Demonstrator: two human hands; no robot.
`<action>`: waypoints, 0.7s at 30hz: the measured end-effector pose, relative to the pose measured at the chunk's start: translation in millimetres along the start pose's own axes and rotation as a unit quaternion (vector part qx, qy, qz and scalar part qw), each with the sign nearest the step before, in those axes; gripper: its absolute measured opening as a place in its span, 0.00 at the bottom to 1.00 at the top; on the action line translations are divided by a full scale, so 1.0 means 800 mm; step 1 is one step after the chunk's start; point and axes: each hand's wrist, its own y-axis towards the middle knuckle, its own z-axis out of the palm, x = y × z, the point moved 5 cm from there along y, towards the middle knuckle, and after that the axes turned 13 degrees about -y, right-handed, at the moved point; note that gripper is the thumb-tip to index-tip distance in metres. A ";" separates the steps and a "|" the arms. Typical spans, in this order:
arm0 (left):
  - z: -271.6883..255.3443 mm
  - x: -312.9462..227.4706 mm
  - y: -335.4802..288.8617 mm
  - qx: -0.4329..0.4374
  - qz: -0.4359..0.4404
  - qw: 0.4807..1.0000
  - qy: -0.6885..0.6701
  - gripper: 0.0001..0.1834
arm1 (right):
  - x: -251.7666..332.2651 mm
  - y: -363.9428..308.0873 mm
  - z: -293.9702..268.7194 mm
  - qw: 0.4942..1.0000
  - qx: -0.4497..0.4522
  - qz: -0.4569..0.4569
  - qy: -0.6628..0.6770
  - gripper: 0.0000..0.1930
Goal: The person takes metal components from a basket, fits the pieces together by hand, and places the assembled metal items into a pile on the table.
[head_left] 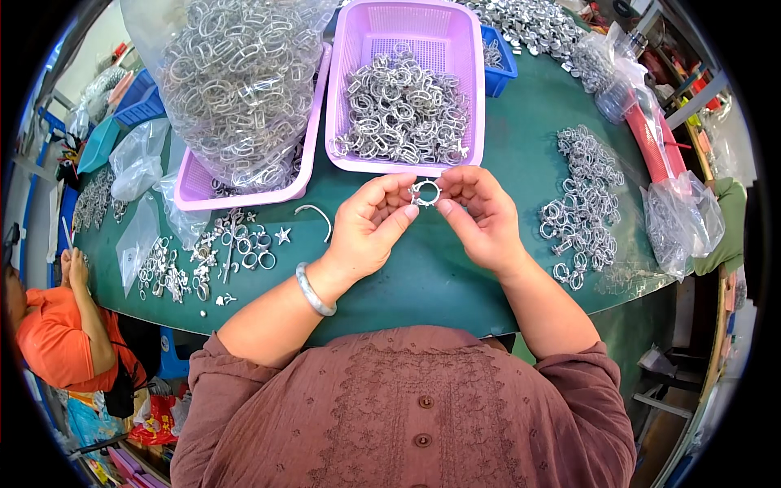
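Note:
Between both hands, over the green table, is a small silvery metal ring with little knobs round its rim. My left hand pinches its left side between thumb and fingers. On its right side the fingertips of my right hand close in a pinch as well. Just beyond the hands stands a purple plastic basket holding a heap of similar metal rings. A curved metal strip lies on the table left of my left wrist, beside a star-shaped piece.
Left of the basket, a clear bag of metal rings sits in a second purple basket. Loose metal parts lie at the left, and a ring pile at the right. Another person in orange sits far left.

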 end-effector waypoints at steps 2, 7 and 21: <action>0.001 0.000 0.000 0.001 -0.002 1.000 0.003 0.18 | -0.005 0.000 -0.001 0.999 0.000 0.021 0.029 0.14; 0.000 0.001 0.000 0.006 -0.005 1.000 0.001 0.18 | -0.013 -0.001 -0.001 0.990 0.004 0.085 0.111 0.13; 0.001 0.002 0.001 0.015 -0.008 1.000 -0.005 0.17 | -0.018 0.001 0.000 0.972 0.040 0.170 0.158 0.12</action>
